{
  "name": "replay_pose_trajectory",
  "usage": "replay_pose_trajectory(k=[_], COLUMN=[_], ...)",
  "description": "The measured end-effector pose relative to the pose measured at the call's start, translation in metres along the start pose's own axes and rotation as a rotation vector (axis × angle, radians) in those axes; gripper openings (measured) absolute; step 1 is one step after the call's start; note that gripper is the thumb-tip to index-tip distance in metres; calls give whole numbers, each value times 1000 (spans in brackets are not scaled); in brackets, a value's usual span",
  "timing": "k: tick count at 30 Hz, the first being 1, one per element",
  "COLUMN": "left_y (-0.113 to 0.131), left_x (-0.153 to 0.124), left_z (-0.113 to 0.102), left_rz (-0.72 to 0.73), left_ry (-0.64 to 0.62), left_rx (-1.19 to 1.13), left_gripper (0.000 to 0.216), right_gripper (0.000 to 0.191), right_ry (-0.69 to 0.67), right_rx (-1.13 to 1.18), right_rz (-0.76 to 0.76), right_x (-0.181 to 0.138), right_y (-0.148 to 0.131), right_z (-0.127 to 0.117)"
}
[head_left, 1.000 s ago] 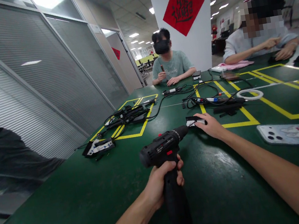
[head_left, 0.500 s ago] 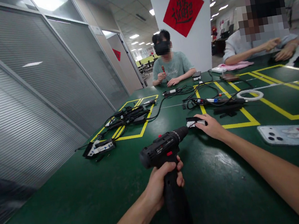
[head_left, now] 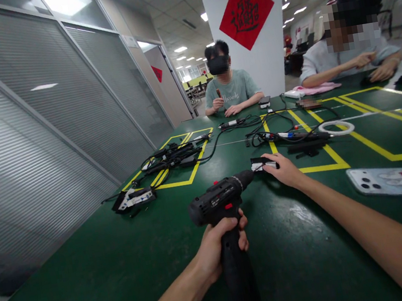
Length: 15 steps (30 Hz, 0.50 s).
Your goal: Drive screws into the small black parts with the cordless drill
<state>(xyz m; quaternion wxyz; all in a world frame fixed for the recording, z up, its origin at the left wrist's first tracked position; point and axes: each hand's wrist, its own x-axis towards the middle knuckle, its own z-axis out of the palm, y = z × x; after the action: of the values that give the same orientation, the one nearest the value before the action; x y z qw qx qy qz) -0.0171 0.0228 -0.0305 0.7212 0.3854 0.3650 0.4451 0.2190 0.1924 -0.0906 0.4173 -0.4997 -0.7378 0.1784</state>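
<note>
My left hand [head_left: 217, 249] is wrapped round the grip of a black cordless drill [head_left: 218, 201], its chuck pointing right and away from me. At the chuck's tip lies a small black and white block-like part [head_left: 259, 163], and my right hand [head_left: 282, 168] grips it from the right with its fingers over the top. Whether a bit in the chuck touches the part is too small to tell. Left of the drill, a similar black and white casing [head_left: 134, 198] rests on the table, with tiny dark bits beside it.
The green table [head_left: 147, 271] carries yellow tape outlines. Tangled black cables and adapters [head_left: 175, 157] lie at left; more cables, tools and a white ring [head_left: 336, 128] lie beyond my right hand. A phone [head_left: 396, 179] sits at right. Two people [head_left: 231, 87] sit across the table, one holding a screwdriver-like tool.
My hands, the drill and the part stay almost in place. At the far left edge, a dark blurred shape beside the table has moved lower, and a shoe now shows at the bottom left.
</note>
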Motion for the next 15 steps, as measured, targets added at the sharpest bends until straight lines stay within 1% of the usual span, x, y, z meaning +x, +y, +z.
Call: replay_pose_trajectory(k=[7, 15], left_y=[-1, 1], left_x=[1, -2], left_z=[-3, -1], left_rz=[19, 31], left_ry=[-27, -35], left_rx=[52, 37], left_gripper=[26, 25], right_gripper=[39, 39], right_ry=[-6, -5], right_rx=[25, 26], right_rz=[29, 17], right_x=[0, 0], right_y=[1, 2], right_z=[1, 1])
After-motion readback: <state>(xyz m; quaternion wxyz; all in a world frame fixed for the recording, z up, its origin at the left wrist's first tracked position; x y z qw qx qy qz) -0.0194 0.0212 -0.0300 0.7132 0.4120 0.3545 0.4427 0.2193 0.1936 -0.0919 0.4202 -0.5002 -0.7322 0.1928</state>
